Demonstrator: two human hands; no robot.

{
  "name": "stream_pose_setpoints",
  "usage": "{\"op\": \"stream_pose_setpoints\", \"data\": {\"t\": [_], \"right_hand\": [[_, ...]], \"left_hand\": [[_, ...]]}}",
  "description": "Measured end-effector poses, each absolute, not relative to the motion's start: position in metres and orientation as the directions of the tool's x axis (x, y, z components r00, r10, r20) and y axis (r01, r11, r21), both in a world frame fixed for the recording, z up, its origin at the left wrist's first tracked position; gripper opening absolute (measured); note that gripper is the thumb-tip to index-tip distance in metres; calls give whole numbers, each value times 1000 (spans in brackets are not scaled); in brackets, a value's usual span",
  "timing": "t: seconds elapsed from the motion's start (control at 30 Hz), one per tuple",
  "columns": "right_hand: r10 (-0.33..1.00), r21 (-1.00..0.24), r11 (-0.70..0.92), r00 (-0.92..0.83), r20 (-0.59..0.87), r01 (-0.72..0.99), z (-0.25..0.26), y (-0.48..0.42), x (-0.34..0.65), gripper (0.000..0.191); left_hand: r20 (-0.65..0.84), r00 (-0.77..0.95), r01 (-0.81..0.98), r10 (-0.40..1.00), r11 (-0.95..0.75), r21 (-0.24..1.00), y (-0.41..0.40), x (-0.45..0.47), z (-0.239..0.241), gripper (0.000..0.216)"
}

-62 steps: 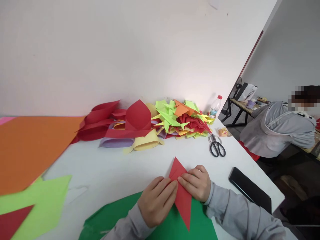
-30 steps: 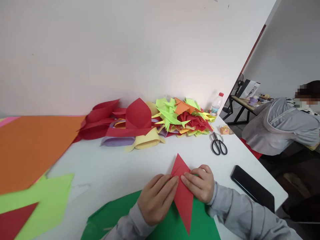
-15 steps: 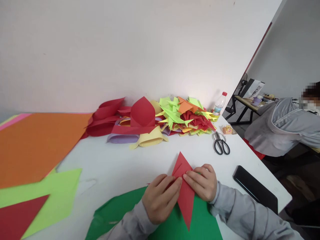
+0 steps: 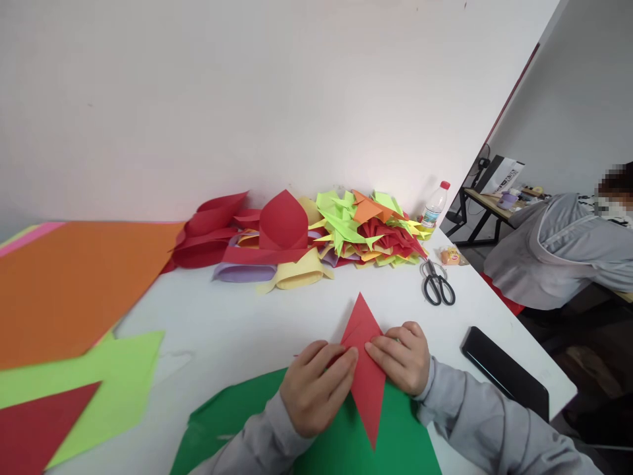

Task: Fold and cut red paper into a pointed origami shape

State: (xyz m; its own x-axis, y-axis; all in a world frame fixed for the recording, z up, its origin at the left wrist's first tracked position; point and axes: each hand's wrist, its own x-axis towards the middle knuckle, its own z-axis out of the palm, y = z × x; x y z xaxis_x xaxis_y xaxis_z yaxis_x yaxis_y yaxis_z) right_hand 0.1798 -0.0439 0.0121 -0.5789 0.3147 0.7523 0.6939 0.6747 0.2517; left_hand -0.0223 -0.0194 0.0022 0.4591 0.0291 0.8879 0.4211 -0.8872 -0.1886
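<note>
left hand (image 4: 316, 389): fingers pinching left edge of red diamond-shaped folded paper (image 4: 368, 396) | right hand (image 4: 401, 359): fingers gripping its right edge | position: over green paper sheet (image 4: 339, 452) on white table (image 4: 237, 323) | black-handled scissors (image 4: 438, 289): beyond right hand

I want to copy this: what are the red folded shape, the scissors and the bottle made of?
Red folded shape: probably matte paper or thin card, with crisp straight edges.
Scissors: black handles, perhaps plastic or coated metal; narrow greyish blades, likely metal.
Bottle: likely clear plastic, see-through with a slight shine.
</note>
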Motion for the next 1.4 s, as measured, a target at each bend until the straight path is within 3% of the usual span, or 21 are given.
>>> {"op": "stream_pose_setpoints", "data": {"t": [0.33,0.57,0.7,0.87,0.97,1.1,1.4], "right_hand": [[331,202,656,-518,788,727,8,-40,182,22],[334,244,660,-568,752,711,8,-38,181,27],[330,227,663,-552,766,713,9,-39,181,26],[340,230,629,-529,777,743,6,-39,183,24],[344,220,607,-501,794,764,3,-39,186,22],[341,205,601,-480,808,772,2,-39,188,22],[359,201,612,-495,791,765,7,-40,184,23]], "left_hand": [[914,402,454,54,-879,-148,-13,-24,4,11],[902,431,421,29,-891,-172,-17,-20,5,16],[907,415,393,68,-913,-111,-19,-21,7,15],[911,409,438,58,-888,-140,-15,-24,3,13],[913,387,527,129,-844,-104,-7,-26,-1,8],[894,384,616,231,-785,-62,2,-29,-4,24],[860,456,624,231,-771,-124,-12,-19,1,28]]}}
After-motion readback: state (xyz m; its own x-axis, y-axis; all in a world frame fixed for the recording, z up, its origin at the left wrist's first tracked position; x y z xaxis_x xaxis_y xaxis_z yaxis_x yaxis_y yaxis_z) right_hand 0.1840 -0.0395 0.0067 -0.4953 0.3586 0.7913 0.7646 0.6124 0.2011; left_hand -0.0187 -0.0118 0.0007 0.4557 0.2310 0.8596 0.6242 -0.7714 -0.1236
